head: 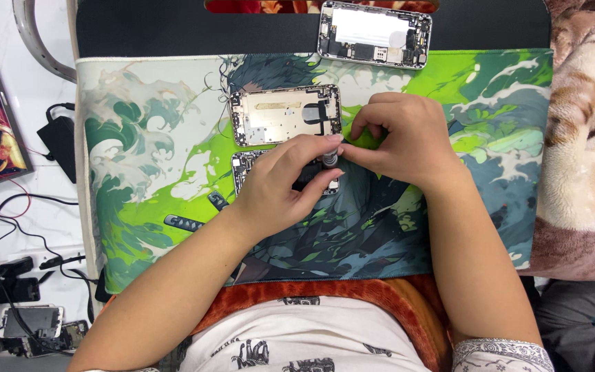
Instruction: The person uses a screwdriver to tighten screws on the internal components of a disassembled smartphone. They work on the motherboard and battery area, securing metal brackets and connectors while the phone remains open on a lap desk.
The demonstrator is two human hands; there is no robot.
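My left hand [285,180] grips a small screwdriver with a knurled metal handle [330,159], held upright over an opened phone body [244,167] that lies mostly hidden under the hand. My right hand [397,136] pinches its fingertips together right beside the screwdriver's top, touching my left fingers. Just beyond both hands lies a gold-coloured empty phone housing [285,114], face up. All of this rests on a green and white illustrated desk mat [146,165].
A third opened phone body [373,34] lies at the mat's far edge. A black tool [184,222] and a small dark part [217,200] lie left of my left wrist. Chargers, cables and phone parts [32,324] crowd the left side; a blanket [587,138] lies right.
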